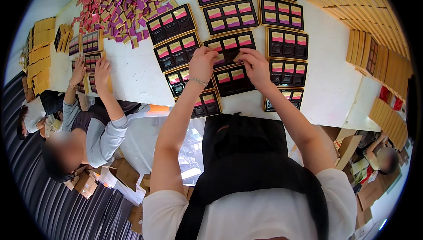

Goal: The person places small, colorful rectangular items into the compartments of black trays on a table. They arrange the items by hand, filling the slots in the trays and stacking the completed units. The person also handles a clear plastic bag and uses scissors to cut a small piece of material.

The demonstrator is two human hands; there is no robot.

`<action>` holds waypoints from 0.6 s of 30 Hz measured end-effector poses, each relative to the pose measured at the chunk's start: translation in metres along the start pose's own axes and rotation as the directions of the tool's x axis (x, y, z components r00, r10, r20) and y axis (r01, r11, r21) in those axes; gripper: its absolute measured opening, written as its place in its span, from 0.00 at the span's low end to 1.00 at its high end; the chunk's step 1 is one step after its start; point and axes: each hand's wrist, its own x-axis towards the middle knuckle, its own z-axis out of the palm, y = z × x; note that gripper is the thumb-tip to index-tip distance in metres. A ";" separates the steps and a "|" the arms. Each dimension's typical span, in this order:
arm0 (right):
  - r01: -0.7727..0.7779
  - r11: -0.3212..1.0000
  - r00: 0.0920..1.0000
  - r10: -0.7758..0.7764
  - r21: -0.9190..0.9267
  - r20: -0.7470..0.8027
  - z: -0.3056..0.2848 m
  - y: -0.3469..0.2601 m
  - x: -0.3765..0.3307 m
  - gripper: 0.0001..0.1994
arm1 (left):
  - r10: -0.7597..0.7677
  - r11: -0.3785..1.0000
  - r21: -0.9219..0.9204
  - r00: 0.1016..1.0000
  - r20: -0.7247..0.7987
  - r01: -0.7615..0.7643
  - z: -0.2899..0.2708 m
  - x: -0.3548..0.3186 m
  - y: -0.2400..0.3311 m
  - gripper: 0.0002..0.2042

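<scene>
Both my hands are over a black six-compartment tray point(253, 41) in a gold-edged box. Pink-and-gold wrapped squares point(230, 43) fill its upper row, and part of its lower row is hidden by my fingers. My left hand point(202, 66) is closed at the left end of that row; what it pinches, if anything, I cannot make out. Between the fingertips of my right hand point(256, 67) is a small gold-coloured wrapped square point(238, 57), tilted above the tray. Just nearer lies another tray point(240, 84) with pink squares in its upper row.
Several trays, some full, stand in columns left point(176, 50) and right point(288, 44). A heap of pink and purple wrapped squares point(128, 4) covers the far left. Gold box stacks point(365, 6) line the right. At left a co-worker's hands point(102, 70) touch other trays.
</scene>
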 end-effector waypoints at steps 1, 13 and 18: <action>0.040 0.999 0.999 -0.041 -0.028 -0.030 0.001 0.000 -0.001 0.10 | 0.050 0.997 0.059 0.997 -0.053 -0.047 0.005 -0.008 -0.003 0.11; 0.024 0.981 0.995 -0.006 -0.190 0.096 0.003 -0.003 0.000 0.08 | 0.205 0.900 0.390 0.978 0.019 -0.196 0.029 -0.049 0.008 0.24; 0.345 0.847 0.938 -0.304 -0.404 0.165 0.010 0.008 -0.008 0.12 | 0.158 0.937 0.312 0.987 0.014 -0.155 0.024 -0.051 0.015 0.27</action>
